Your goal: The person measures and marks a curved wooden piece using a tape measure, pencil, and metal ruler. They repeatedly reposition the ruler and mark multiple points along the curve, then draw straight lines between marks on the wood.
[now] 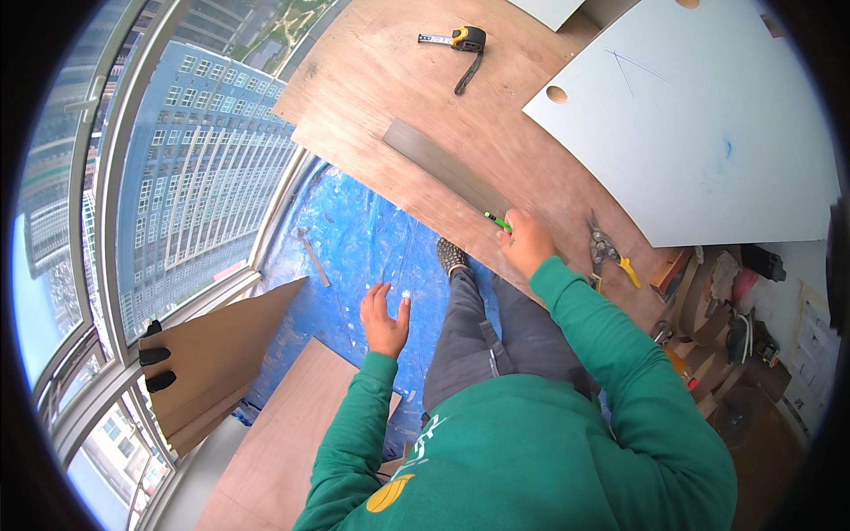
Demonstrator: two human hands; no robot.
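Note:
My right hand (529, 243) is closed around a green pencil (498, 220), its dark end pointing up and left over the plywood tabletop (354, 88). Beside that hand lies a long, narrow grey-brown strip of board (447, 168), running from the upper left toward my fingers. My left hand (384, 320) hangs in the air over the blue floor sheet, its fingers apart and nothing in it. Just right of my right forearm, a pair of snips with yellow grips (611, 252) rests on the tabletop.
A black and yellow tape measure (467, 39) lies at the far side. One large white panel (699, 124) covers the right. Cardboard (221, 363) leans near the window at left, and a plywood sheet (283, 442) lies lower left. Tools and offcuts (708, 327) crowd the right.

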